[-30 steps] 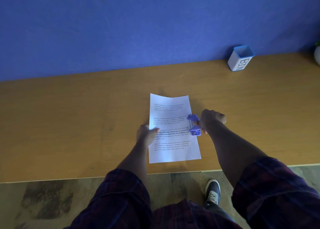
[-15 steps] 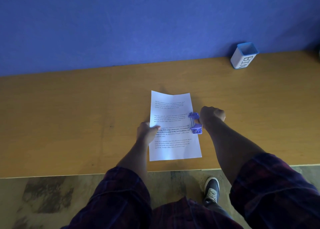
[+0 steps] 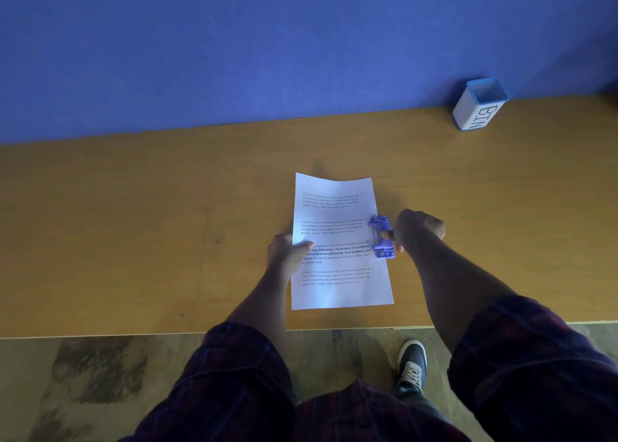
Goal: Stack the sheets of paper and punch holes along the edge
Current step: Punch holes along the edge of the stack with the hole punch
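Note:
A stack of white printed paper (image 3: 337, 234) lies on the wooden table (image 3: 133, 224) near its front edge. A small purple hole punch (image 3: 381, 237) sits over the middle of the paper's right edge. My right hand (image 3: 418, 229) grips the punch from the right, fingers curled, thumb on its handle. My left hand (image 3: 287, 252) holds the paper's left edge, thumb on top of the sheet and fingers beside it.
A white and blue cup marked BIN (image 3: 478, 104) stands at the back right against the blue wall (image 3: 267, 47). The table's front edge (image 3: 100, 336) runs just below the paper, with floor and my shoe (image 3: 411, 363) beneath.
The punch has slid a little further onto the paper's right edge with my right hand. My left hand stays on the left edge.

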Tool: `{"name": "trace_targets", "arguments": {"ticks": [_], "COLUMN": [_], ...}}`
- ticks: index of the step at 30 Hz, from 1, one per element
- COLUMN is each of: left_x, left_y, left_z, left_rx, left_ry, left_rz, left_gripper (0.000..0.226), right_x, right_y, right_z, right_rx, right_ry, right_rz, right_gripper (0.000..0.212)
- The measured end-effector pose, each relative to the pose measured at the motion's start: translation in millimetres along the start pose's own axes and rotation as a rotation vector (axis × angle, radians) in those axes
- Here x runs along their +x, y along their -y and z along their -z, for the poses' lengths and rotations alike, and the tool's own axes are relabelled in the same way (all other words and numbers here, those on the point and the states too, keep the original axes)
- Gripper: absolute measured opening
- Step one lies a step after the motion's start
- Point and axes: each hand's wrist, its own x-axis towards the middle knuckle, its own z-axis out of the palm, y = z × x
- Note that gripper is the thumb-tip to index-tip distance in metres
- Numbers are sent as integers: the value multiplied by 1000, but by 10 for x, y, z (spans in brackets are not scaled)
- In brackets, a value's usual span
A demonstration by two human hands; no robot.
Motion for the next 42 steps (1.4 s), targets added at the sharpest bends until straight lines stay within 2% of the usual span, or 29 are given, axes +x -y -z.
{"name": "trace_targets", "arguments": {"ticks": [4,8,12,14,18,21,25,42], "left_x": [-26,-45,-68,-74,-96,-110,-114,-137], "left_y": [-13,-2,-8,-16,-26,-42,-38,-36], "left_z": [-4,-25,-33,-39,-44,-47,-50,-52], "left_rx": [-10,-7,1,7,0,1,5,48], "left_ry": [-5,-15,-26,-30,-36,-33,-33,-59], "left_rz": [-5,-21,-8,-6,-5,-2,-8,-48], "left_gripper": [32,31,35,36,32,31,33,36], "right_x": [28,0,-44,-58,-82,-161,-218,-229], "right_y": [9,-16,-32,-45,-118,-132,-88,-17], "right_z": [-12,-40,-139,-159,-219,-295,-368,-508], "right_rx": [25,66,111,209,521,626,667,691], "right_ry": [-28,-118,-162,-165,-99,-151,-218,-309], "right_rz": [-17,-67,-41,-52,-80,-56,-27,17], "right_gripper": [45,58,51,49,33,28,21,24]}}
